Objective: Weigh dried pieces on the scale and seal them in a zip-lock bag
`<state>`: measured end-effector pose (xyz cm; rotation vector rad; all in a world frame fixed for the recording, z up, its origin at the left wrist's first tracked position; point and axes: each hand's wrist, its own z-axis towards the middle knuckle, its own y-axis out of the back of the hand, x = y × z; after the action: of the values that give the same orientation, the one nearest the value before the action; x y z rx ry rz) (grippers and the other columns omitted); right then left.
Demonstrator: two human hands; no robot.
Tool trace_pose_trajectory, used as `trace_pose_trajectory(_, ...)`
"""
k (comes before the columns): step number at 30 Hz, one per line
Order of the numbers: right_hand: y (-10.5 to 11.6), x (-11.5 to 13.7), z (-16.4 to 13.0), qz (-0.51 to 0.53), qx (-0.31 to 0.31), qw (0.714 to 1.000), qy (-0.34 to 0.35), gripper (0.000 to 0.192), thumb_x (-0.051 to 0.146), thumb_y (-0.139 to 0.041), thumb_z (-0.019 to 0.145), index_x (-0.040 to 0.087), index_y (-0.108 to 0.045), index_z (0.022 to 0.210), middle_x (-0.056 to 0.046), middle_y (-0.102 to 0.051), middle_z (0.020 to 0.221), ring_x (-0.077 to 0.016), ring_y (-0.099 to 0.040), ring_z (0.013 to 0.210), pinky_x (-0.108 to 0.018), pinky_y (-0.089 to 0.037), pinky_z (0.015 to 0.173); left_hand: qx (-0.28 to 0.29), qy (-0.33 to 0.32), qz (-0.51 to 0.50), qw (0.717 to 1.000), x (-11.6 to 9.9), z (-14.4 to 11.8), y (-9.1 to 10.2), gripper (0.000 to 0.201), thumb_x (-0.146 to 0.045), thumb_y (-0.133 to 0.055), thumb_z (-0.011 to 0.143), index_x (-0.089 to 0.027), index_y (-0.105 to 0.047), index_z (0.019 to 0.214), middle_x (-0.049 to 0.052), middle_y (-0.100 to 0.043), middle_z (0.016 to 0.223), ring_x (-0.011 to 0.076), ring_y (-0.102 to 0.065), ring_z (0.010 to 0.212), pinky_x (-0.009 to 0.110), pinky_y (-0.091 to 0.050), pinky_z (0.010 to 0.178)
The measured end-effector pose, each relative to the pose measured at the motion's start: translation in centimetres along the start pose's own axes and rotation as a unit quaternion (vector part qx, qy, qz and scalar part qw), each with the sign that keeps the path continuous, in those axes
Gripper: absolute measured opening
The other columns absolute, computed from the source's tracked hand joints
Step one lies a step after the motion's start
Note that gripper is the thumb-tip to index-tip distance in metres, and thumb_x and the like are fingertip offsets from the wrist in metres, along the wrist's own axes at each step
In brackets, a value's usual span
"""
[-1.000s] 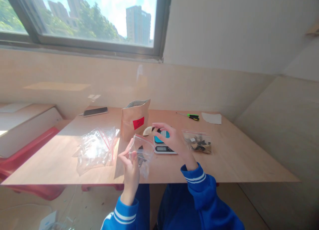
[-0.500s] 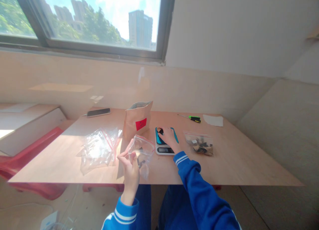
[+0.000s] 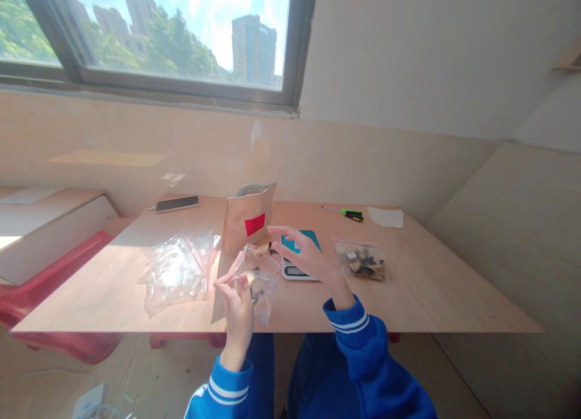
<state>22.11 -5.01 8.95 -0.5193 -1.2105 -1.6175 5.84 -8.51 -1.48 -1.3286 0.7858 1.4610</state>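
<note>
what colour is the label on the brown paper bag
Red, on the front of the brown paper bag; clearest in the head view.

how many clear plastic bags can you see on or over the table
3 distinct. One open bag is held up in the left hand. One filled bag lies right of the scale. The crumpled pile on the left may hold more than one.

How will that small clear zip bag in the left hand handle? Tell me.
Probably floppy: the clear zip bag sags below the left hand. Likely light, holding few dark pieces. Its glossy film may be slippery.
</note>
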Motion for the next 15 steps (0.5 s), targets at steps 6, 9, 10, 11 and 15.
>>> trace_pose_trajectory(6,-0.7,0.0,-3.2,0.006,-0.057,0.995,-0.083,0.033,0.044,-0.049,0.092,0.026,-0.061,0.118,-0.006,-0.062,0.125,-0.0196,-0.058,0.113,-0.038,-0.046,0.097,0.007,-0.002,-0.004,1.000,-0.9,-0.2,0.0,0.033,-0.051,-0.050,0.089,-0.023,-0.039,0.102,0.017,-0.058,0.131,0.0233,-0.058,0.119,0.041,-0.048,0.097)
trace_pose_trajectory(9,-1.8,-1.0,-5.5,0.033,-0.075,0.983,-0.162,0.040,0.048,-0.051,0.090,0.025,-0.055,0.123,-0.008,-0.059,0.128,-0.0212,-0.059,0.111,-0.042,-0.047,0.097,-0.001,0.013,0.011,1.000,-1.4,-0.4,0.0,0.031,-0.052,-0.048,0.089,-0.024,-0.039,0.097,0.015,-0.056,0.133,0.0224,-0.057,0.121,0.038,-0.048,0.096)
trace_pose_trajectory(10,-2.4,-1.1,-6.3,0.052,-0.069,0.980,-0.179,0.043,0.049,-0.052,0.090,0.024,-0.053,0.125,-0.009,-0.058,0.128,-0.0214,-0.059,0.111,-0.043,-0.047,0.098,-0.007,0.016,0.018,1.000,-1.7,-0.5,-0.1,0.030,-0.052,-0.048,0.089,-0.024,-0.039,0.098,0.015,-0.058,0.131,0.0225,-0.057,0.121,0.038,-0.048,0.096)
trace_pose_trajectory(11,-2.9,-1.1,-7.0,0.074,-0.060,0.978,-0.186,0.046,0.049,-0.053,0.089,0.024,-0.050,0.128,-0.009,-0.058,0.128,-0.0214,-0.059,0.111,-0.043,-0.047,0.098,-0.012,0.017,0.025,0.999,-1.9,-0.6,-0.2,0.030,-0.052,-0.048,0.090,-0.024,-0.040,0.099,0.015,-0.059,0.129,0.0229,-0.057,0.121,0.038,-0.048,0.096)
trace_pose_trajectory(15,-5.3,-0.3,-8.5,0.152,-0.043,0.974,-0.161,0.054,0.046,-0.058,0.088,0.028,-0.041,0.136,-0.009,-0.058,0.131,-0.0219,-0.057,0.119,-0.042,-0.048,0.099,-0.005,-0.012,0.022,1.000,-2.4,-1.6,-1.0,0.032,-0.048,-0.046,0.092,-0.022,-0.039,0.110,0.016,-0.052,0.138,0.0244,-0.051,0.129,0.044,-0.043,0.103)
